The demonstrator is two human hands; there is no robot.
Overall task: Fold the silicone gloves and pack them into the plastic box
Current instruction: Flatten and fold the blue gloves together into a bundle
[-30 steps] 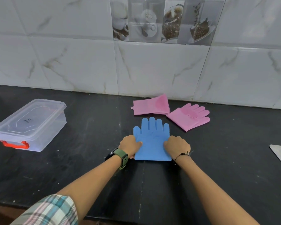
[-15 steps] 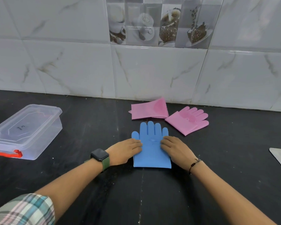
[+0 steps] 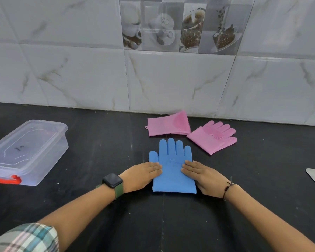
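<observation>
Risk assessment. Both hands lie flat with straight fingers and grip nothing. The left hand [image 3: 141, 174] presses the left edge of the blue glove [image 3: 172, 170]. The right hand [image 3: 201, 176] presses the right edge. With only the edges held, the middle of the glove is free. Silicone is springy, so a fold is likely to reopen once pressure comes off. A fold made off-centre would probably leave the fingers splayed, and the bundle might then not sit flat in the box [image 3: 25, 151]. The lower left corner shows a second layer edge, which suggests two blue gloves stacked. If so, the layers could slide apart during folding. The box lid appears to be on and the red latch [image 3: 5, 179] sits at its near end. Packing cannot begin until the lid is taken off, which needs a hand free from the glove.

Condition of parts. The blue glove lies flat on the counter [image 3: 98, 179], directly in front of the person, fingers pointing to the wall and cuff nearest the body. It is unfolded. Two pink gloves lie behind it near the wall. The left pink glove [image 3: 168, 125] appears folded, bristle patch up. The right pink glove [image 3: 214, 138] lies angled, fingers spread, apparently also folded. The box stands well apart, at the left.
</observation>
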